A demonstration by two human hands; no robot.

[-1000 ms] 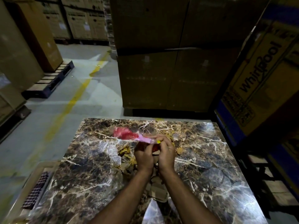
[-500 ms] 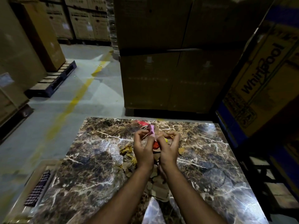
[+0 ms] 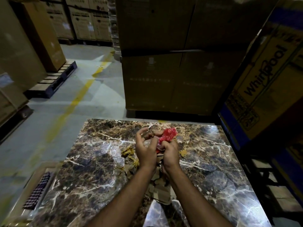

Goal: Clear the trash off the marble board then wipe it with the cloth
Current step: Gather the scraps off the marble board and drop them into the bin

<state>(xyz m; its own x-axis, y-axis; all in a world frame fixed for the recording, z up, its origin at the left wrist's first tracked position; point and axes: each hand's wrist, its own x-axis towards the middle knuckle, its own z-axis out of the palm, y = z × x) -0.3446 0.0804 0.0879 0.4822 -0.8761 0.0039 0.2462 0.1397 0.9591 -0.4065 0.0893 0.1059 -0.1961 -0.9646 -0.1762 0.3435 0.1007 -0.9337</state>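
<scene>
Red crinkled wrapper is pinched over the glossy, veined marble board.
It is gripped by the right hand; the left hand is curled beside it. Torn cardboard scraps lie beneath; one checked cloth lies left.

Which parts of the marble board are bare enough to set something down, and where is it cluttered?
The marble board is bare along its right side, right of the right hand, and across its near-left part, bordered by the checked cloth. It is crowded mid-board: cardboard scraps and yellow bits lie below both hands, around the left hand and the red wrapper.
</scene>
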